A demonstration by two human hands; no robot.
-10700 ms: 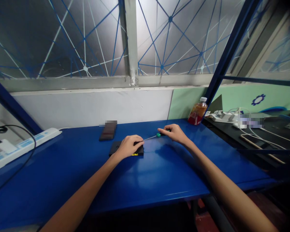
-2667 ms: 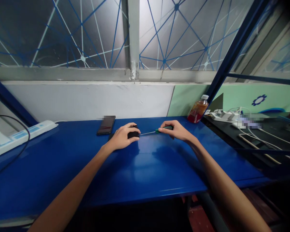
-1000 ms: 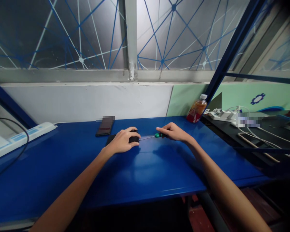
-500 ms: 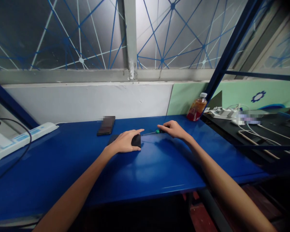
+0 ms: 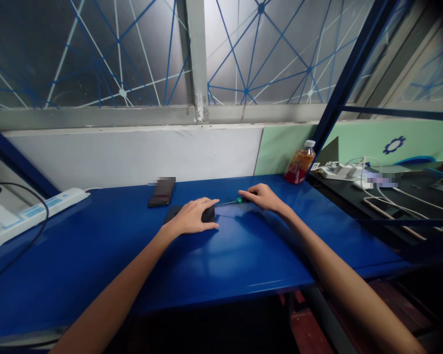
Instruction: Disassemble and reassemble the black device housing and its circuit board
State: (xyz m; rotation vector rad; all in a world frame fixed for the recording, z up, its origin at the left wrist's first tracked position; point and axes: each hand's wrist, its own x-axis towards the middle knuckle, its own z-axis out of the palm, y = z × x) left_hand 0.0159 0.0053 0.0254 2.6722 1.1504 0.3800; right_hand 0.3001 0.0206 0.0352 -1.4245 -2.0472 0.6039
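Under left fingers [image 5: 206, 202], spread wide: black box [image 5: 208, 215].
Between right fingers [image 5: 249, 195]: green-and-black screwdriver [image 5: 239, 200], pinched.
Beyond them: bottle label [image 5: 294, 173] I can't read.

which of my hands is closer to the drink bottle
Right. Your right hand, holding the screwdriver, is left of the bottle and nearer you; your left hand, spread over the black box, is farther left.

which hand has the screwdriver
The right hand: it grips the screwdriver by its handle, shaft pointing toward the black box. The left hand lies over that box instead.
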